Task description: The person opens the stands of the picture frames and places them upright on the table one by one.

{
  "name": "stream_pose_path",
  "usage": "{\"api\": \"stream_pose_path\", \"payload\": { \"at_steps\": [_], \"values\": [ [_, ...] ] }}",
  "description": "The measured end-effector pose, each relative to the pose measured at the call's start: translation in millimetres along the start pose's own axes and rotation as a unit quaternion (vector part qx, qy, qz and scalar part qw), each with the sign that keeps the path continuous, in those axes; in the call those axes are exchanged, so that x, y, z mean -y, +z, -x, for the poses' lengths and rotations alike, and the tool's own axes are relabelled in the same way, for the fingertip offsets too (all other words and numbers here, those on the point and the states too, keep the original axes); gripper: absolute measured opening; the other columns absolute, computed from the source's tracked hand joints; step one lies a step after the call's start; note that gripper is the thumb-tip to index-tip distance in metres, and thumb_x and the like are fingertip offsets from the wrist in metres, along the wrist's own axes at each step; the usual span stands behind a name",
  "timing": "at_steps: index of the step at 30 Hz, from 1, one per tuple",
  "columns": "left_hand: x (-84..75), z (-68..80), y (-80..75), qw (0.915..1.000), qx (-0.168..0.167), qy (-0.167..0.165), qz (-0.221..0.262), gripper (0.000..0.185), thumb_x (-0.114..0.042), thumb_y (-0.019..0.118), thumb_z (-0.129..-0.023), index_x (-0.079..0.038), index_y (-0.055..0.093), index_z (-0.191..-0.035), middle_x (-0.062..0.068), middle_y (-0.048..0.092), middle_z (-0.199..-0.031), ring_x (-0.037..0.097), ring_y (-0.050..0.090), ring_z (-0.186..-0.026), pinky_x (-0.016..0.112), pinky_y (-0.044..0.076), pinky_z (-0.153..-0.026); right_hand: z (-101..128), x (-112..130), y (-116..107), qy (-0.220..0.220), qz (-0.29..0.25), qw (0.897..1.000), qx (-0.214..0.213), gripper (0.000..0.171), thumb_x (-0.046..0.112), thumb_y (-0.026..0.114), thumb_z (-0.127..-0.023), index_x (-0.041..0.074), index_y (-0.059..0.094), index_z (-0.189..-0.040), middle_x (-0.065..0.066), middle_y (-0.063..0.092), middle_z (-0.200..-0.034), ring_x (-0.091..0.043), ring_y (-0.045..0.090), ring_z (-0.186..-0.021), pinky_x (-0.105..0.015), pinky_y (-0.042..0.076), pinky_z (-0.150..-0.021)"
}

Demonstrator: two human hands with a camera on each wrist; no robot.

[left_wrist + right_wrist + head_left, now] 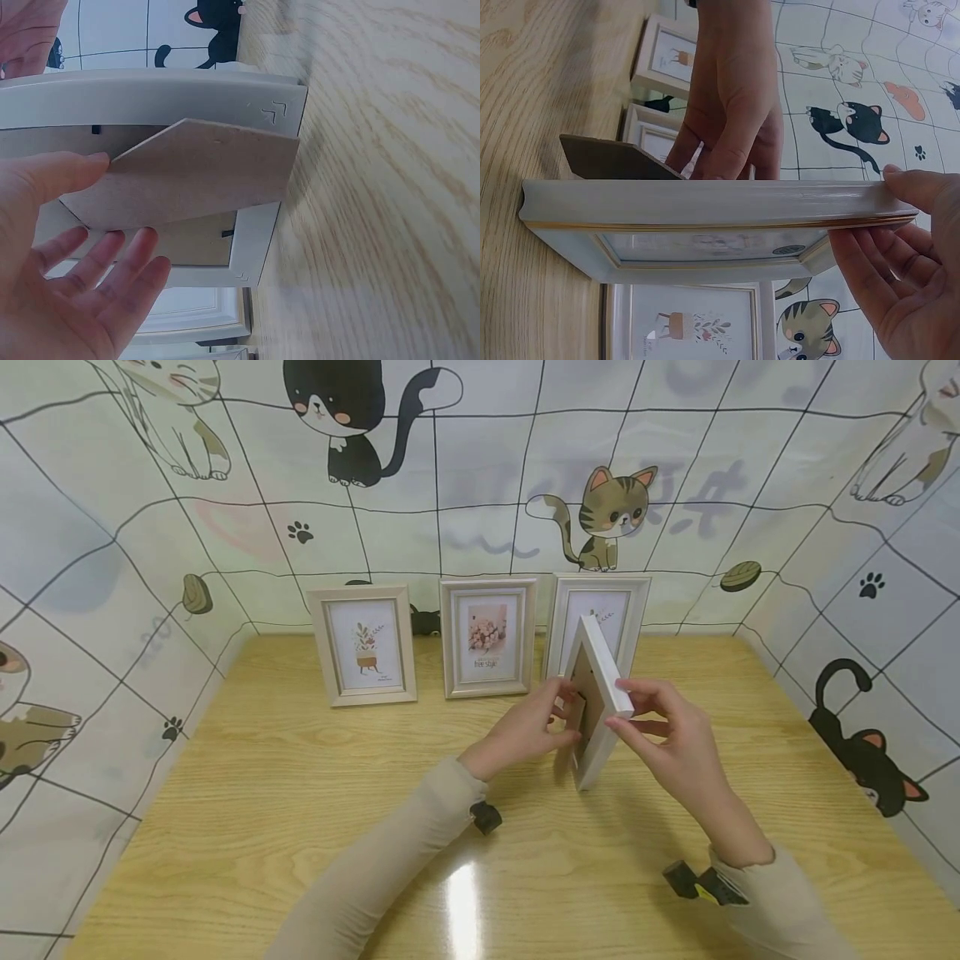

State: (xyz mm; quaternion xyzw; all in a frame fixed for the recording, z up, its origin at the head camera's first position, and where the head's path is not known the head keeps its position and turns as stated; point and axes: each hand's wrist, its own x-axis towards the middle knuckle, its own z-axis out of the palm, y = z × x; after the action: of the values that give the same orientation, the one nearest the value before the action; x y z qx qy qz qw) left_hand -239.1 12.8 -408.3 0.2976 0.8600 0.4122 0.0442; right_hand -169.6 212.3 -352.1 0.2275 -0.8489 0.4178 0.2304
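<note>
A white picture frame (600, 693) stands edge-on between my hands over the middle of the wooden table (300, 793), its lower end down at the tabletop. My right hand (626, 710) grips its top end, thumb on the outer edge and fingers on the glass side (705, 244). My left hand (566, 714) is behind the frame, where thumb and fingers pinch the brown cardboard stand (187, 172), which is swung out from the frame's back (150, 97). The stand's tip (607, 157) shows past the frame edge, with the left hand (727, 112) behind it.
Three more framed pictures lean at the back: left (363, 643), middle (487, 637), and right (603, 610), which is partly hidden by the held frame. Cat-patterned sheets (112, 568) wall the table on three sides. Wrist cameras (486, 817) (701, 883) hang under both sleeves.
</note>
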Motion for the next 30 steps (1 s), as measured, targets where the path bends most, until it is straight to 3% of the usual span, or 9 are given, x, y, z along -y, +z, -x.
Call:
{"api": "stream_pose_path", "payload": {
  "at_steps": [13,30],
  "values": [
    [-4.7,4.6,-11.0,0.9985,0.007,0.017,-0.052,0.060,-0.020,0.071,-0.092,-0.010,0.043,-0.144,0.005,0.052,-0.146,0.019,0.061,-0.123,0.029,0.052,-0.103,0.2,-1.4,0.6,-0.011,-0.001,1.000,-0.006,0.050,-0.015,0.077,-0.075,-0.004,0.061,-0.121,-0.013,0.067,-0.093,0.010,0.059,-0.085,-0.006,0.054,-0.070],
    [-9.4,7.7,-15.1,0.9907,0.007,0.030,-0.132,0.054,-0.014,0.064,-0.093,-0.011,0.048,-0.145,0.003,0.051,-0.148,0.017,0.058,-0.128,0.030,0.050,-0.106,1.5,-3.2,1.0,-0.021,0.005,1.000,-0.006,0.052,-0.016,0.077,-0.074,-0.005,0.060,-0.122,-0.013,0.067,-0.094,0.011,0.058,-0.086,-0.005,0.053,-0.072]
  ]
}}
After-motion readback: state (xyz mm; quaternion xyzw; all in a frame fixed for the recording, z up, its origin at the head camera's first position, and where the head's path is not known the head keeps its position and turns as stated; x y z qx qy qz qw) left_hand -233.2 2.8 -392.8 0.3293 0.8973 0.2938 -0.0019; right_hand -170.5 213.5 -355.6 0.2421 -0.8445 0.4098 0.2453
